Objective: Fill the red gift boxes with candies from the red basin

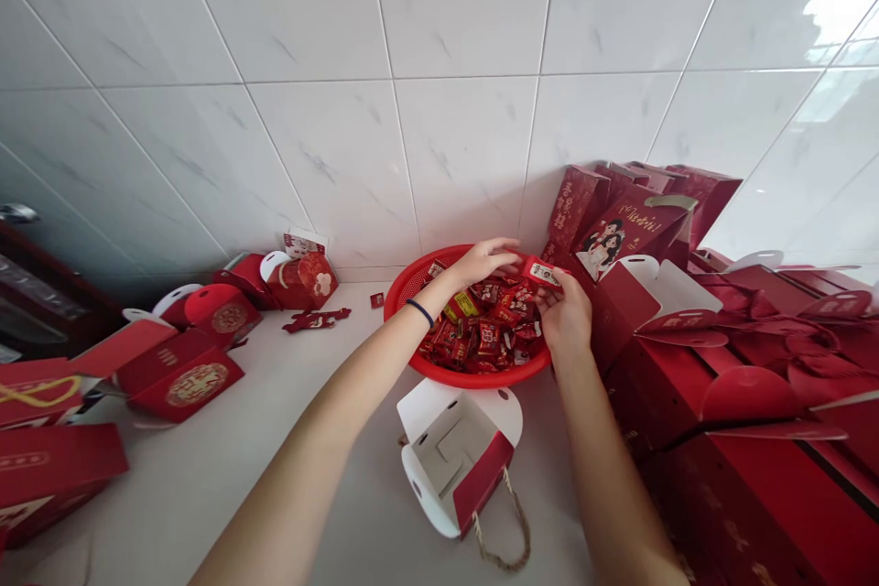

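Note:
Wrapped candies (489, 336), mostly red with a yellow one among them, fill a red plastic basket (473, 379) against the wall. Over its right side, my right hand (567, 316) pinches a small red candy packet (542, 272) with a white label. My left hand (482, 262), a dark band at the wrist, is above the back of the basket with fingers stretched toward that packet; nothing shows in its grasp. In front of the basket stands an open red gift box (446, 458), white inside, flaps spread and a rope handle (520, 536) hanging at its side.
Many red gift boxes (748, 394) are piled on the right, with upright red bags (628, 224) behind them. More red boxes (179, 366) line the left side. A flat red cut-out (317, 320) and a small red packet (377, 300) lie left of the basket. White tiles (467, 146) form the back wall.

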A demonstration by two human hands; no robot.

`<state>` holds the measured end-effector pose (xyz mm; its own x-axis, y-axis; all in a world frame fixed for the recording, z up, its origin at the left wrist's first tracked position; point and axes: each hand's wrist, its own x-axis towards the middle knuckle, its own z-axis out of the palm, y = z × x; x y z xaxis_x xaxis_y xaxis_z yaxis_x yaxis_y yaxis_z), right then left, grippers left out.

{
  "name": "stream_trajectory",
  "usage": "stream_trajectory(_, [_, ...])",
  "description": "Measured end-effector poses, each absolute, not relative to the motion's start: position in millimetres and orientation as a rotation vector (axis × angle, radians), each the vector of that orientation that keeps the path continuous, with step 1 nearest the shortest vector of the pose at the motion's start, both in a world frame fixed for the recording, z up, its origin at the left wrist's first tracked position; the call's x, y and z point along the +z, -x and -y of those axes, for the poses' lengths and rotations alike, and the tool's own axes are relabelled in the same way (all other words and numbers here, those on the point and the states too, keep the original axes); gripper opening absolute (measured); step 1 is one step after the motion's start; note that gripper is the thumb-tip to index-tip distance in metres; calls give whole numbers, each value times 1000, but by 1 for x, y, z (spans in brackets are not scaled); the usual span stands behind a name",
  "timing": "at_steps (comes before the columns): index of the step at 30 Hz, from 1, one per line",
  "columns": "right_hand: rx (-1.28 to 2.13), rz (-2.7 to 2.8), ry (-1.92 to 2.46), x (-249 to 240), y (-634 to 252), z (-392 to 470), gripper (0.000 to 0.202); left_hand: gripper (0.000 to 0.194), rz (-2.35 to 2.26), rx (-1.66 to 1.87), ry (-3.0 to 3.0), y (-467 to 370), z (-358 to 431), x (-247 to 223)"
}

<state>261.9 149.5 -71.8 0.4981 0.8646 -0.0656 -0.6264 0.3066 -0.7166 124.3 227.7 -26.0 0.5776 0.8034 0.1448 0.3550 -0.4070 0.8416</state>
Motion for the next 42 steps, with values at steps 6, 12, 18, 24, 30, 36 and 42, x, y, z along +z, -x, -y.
stream_trajectory(6, [976,346,724,-78,-266,-154,20,33,-1145,498,-2188,-128,-254,-51])
stream_trajectory(12, [994,299,727,-76,-266,-154,26,55,-1064,294,-2329,-149,-252,-69])
stream_trajectory(18, [1018,207,724,-68,-265,-150,26,61,-1127,210,-2321,-144,-253,-65])
stream_trajectory(24, [1030,215,709,-66,-264,-148,23,47,-1270,246,-2263,-116,-265,-57])
stream_trajectory(30, [1041,261,725,-68,-263,-149,22,27,-1252,197,-2196,-106,-268,-61])
stream_trajectory(36, [1054,338,747,-68,-260,-149,19,25,-1055,497,-2104,-110,-252,-34])
stream_trajectory(42, [1155,522,715,-74,-263,-150,25,43,-581,702,-1818,-123,-233,-23])
